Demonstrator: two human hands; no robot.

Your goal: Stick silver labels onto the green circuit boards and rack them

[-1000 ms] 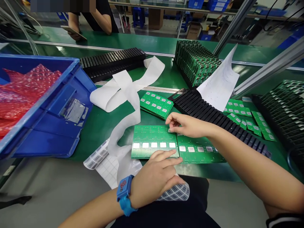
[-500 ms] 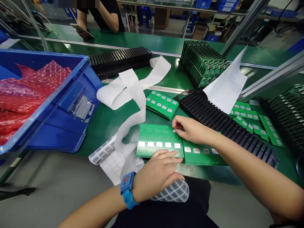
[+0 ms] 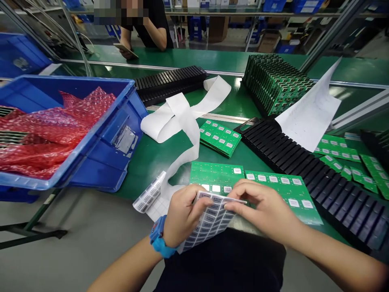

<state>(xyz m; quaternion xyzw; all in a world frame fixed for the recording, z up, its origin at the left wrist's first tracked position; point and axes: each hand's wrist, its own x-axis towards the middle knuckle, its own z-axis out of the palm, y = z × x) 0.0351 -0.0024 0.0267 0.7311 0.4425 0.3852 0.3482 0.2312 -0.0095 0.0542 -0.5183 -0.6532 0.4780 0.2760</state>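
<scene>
My left hand grips the upper left of a sheet of printed labels, thumb on its front. At the sheet's upper right edge, my right hand pinches with thumb and forefinger; whether a single label has come loose there I cannot tell. Just beyond lies a green circuit board, partly hidden by my hands, with a white label at its upper right and a row of white labels lower down. Beside it on the right is another green board bearing two rows of labels.
A blue bin with red bubble wrap stands left. White backing strip curls across the green table. Behind are a small board stack, black slotted racks, upright boards and a paper sheet. A person sits opposite.
My right hand has moved from the left board down to the label sheet. My left hand has lifted the sheet. A label now shows at that board's upper right. The view has shifted left.
</scene>
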